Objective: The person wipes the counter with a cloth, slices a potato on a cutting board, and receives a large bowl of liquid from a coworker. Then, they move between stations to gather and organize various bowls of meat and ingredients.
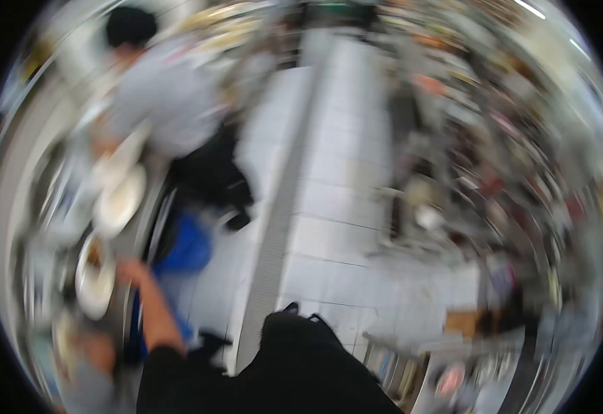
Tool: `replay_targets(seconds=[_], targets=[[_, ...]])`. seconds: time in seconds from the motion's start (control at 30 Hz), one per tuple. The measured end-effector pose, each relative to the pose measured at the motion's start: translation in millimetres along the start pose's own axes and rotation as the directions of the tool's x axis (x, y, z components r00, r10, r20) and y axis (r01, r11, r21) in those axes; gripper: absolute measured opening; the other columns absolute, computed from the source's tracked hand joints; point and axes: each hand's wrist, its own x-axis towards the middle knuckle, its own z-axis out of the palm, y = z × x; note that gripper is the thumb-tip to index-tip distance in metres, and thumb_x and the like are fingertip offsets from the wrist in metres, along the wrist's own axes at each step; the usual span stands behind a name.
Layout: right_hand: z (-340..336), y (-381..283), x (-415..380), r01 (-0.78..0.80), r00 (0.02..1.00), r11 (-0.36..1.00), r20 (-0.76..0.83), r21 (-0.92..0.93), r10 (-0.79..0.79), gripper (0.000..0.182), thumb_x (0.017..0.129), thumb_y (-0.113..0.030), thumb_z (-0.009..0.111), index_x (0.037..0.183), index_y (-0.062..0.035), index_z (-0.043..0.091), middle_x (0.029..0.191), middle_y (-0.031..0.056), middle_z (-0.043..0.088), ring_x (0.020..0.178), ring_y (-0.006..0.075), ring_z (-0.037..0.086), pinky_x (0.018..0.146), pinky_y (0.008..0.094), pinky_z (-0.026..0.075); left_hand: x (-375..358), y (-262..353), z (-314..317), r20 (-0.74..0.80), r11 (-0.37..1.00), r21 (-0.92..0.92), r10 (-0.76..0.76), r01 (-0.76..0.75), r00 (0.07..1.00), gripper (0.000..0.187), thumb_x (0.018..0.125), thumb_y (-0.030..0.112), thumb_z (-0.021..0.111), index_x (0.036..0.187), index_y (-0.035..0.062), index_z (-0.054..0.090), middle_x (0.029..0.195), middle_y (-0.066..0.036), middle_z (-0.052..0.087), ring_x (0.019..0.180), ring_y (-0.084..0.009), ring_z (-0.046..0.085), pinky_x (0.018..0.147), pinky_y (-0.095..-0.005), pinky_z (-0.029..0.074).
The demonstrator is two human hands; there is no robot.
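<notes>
My left arm, in a black sleeve, reaches out to the left over a metal counter. At its end my left hand (130, 271) is right at the right-hand rim of an oval white plate (95, 288). Brown food scraps (95, 252) lie on the far part of this plate. Motion blur smears the fingers, so I cannot tell if they grip the rim. Just beyond it is another white plate (120, 201), overlapped by a further white dish (123, 157) close to a co-worker's hand. My right hand is out of the frame.
A co-worker in grey (167, 96) with a black cap bends over the counter ahead on the left. Another person (91, 376) is at the lower left. Blue bags (185, 243) hang below the counter. A drain strip (277, 234) crosses the tiled floor. Crowded racks (481, 165) line the right.
</notes>
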Motion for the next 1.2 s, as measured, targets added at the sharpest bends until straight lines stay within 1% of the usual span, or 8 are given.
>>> replay_targets(seconds=[0.07, 0.13, 0.17, 0.23, 0.3, 0.47, 0.83, 1.2], targets=[[52.4, 64.2, -30.9, 0.409, 0.872, 0.784, -0.054, -0.468, -0.487, 0.028, 0.092, -0.027, 0.053, 0.085, -0.0056, 0.07, 0.068, 0.0108, 0.065, 0.057, 0.024, 0.064, 0.052, 0.0425, 0.05, -89.8, 61.4, 11.8, -0.096, 0.379, -0.924, -0.117, -0.045, 0.988, 0.042, 0.104, 0.031, 0.048, 0.126, -0.003, 0.062, 0.117, -0.023, 0.067, 0.103, -0.0315, 0.067, 0.09, -0.0446, 0.055], [84.4, 45.3, -43.1, -0.506, 0.822, 0.795, -0.095, 0.334, 0.562, 0.03, 0.09, -0.029, 0.055, 0.083, -0.0041, 0.07, 0.071, 0.0112, 0.068, 0.056, 0.025, 0.064, 0.056, 0.0398, 0.052, -217.6, 125.3, 55.5, -0.199, 0.322, -0.867, 0.474, -0.379, 0.858, 0.046, 0.105, 0.029, 0.045, 0.132, -0.0071, 0.054, 0.118, -0.026, 0.066, 0.105, -0.0365, 0.066, 0.101, -0.0422, 0.05], [105.8, 80.8, -45.1, -0.362, 0.893, 0.855, -0.126, 0.372, 0.433, 0.023, 0.091, -0.024, 0.061, 0.093, -0.0038, 0.071, 0.079, 0.0089, 0.068, 0.058, 0.0178, 0.06, 0.05, 0.0331, 0.048, -263.0, 150.1, 71.9, 0.338, 0.43, -0.902, 0.762, -0.041, 0.552, 0.046, 0.101, 0.031, 0.05, 0.133, -0.0013, 0.053, 0.109, -0.023, 0.066, 0.096, -0.0355, 0.066, 0.089, -0.0463, 0.054], [152.9, 105.8, -64.5, -0.357, 0.849, 0.794, -0.184, 0.492, 0.496, 0.027, 0.09, -0.028, 0.06, 0.098, -0.005, 0.073, 0.082, 0.0091, 0.072, 0.057, 0.0182, 0.063, 0.051, 0.0347, 0.052, -403.3, 207.0, 65.1, 0.879, 0.849, -0.475, 0.443, -0.231, -0.176, 0.055, 0.092, 0.038, 0.06, 0.137, 0.0082, 0.049, 0.095, -0.019, 0.064, 0.085, -0.0362, 0.067, 0.068, -0.0552, 0.057], [168.3, 97.7, -81.7, -0.366, 0.771, 0.674, -0.197, 0.642, 0.606, 0.033, 0.09, -0.032, 0.058, 0.101, -0.0054, 0.074, 0.081, 0.0093, 0.074, 0.058, 0.0194, 0.067, 0.054, 0.0363, 0.055, -552.3, 257.8, 15.4, 0.521, -0.175, -0.665, 0.588, -0.726, -0.619, 0.055, 0.092, 0.04, 0.064, 0.133, 0.0045, 0.056, 0.104, -0.016, 0.068, 0.083, -0.0293, 0.068, 0.067, -0.0456, 0.057], [209.4, 129.0, -113.5, -0.395, 0.667, 0.383, -0.027, 0.835, 0.745, 0.032, 0.091, -0.031, 0.058, 0.107, -0.0075, 0.073, 0.088, 0.0067, 0.075, 0.06, 0.0183, 0.067, 0.055, 0.0343, 0.056, -833.7, 250.7, -274.4, 0.377, -0.108, -0.91, 0.18, -0.399, -0.909, 0.045, 0.101, 0.029, 0.058, 0.14, 0.0072, 0.052, 0.12, -0.006, 0.064, 0.092, -0.0172, 0.063, 0.071, -0.0336, 0.057], [264.1, 199.4, -152.7, -0.067, 0.576, 0.089, -0.034, 0.994, 0.817, 0.03, 0.092, -0.027, 0.061, 0.112, -0.0056, 0.07, 0.091, 0.0101, 0.074, 0.059, 0.016, 0.06, 0.048, 0.0303, 0.05, -1153.1, -67.6, -605.7, -0.154, -0.3, -0.859, -0.621, 0.415, -0.768, 0.06, 0.097, 0.023, 0.059, 0.15, 0.0033, 0.041, 0.138, -0.014, 0.057, 0.108, -0.0212, 0.063, 0.09, -0.0351, 0.055], [308.0, 193.8, -122.9, 0.266, 0.455, 0.104, -0.22, 0.958, 0.863, 0.029, 0.093, -0.02, 0.053, 0.111, -0.0009, 0.066, 0.09, 0.0141, 0.072, 0.058, 0.0155, 0.056, 0.046, 0.0284, 0.047, -1298.4, -256.3, -705.9, -0.374, 0.409, -0.886, -0.35, 0.219, -0.859, 0.078, 0.088, 0.008, 0.07, 0.153, 0.0044, 0.026, 0.134, -0.013, 0.047, 0.114, -0.0358, 0.06, 0.101, -0.0469, 0.054]])
